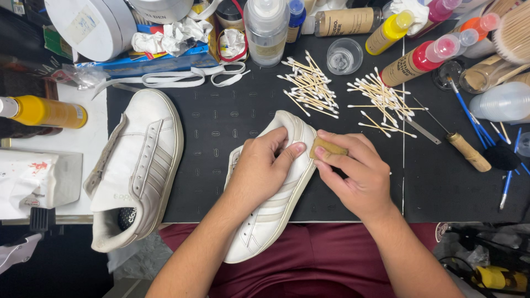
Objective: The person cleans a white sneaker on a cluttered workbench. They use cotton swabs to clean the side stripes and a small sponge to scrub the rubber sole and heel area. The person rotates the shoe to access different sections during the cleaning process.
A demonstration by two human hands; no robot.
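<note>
Two hands worked a white sneaker (pixel 276 204) at the desk's (pixel 232 118) near edge.

Left hand (pixel 264 165) lay curled over the sneaker's upper, its grip closed around the toe end, thumb pressed to the side. Right hand (pixel 353 174) pinched a small tan block (pixel 327 148) between thumb and fingers, the block touching the sneaker's side near the toe. Second sneaker (pixel 138 165) lay to the left, well apart. Cotton swabs (pixel 312 85) were scattered behind on the black mat.
</note>
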